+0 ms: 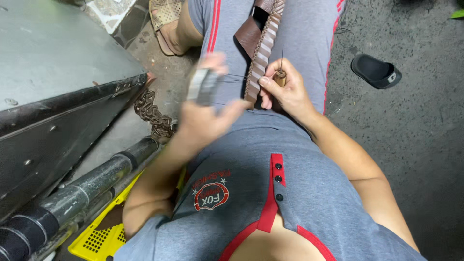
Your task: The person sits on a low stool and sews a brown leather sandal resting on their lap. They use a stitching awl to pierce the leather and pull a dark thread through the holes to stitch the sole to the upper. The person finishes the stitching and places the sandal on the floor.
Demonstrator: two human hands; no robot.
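My right hand (284, 93) grips the wooden handle of an awl (281, 72), its thin needle pointing up. It sits against a brown leather strap (261, 53) with a zigzag stitched edge that lies across my lap. My left hand (205, 108) is blurred by motion and holds a small grey object (203, 87), perhaps a thread spool. A dark thread (235, 77) runs from it toward the strap. I wear grey clothes with red trim.
A grey metal panel (58, 72) and dark pipes (72, 193) stand on my left, with a rusty chain (152, 113) hanging beside them. A yellow plastic crate (99, 239) sits below. A black sandal (376, 71) lies on the concrete floor at right.
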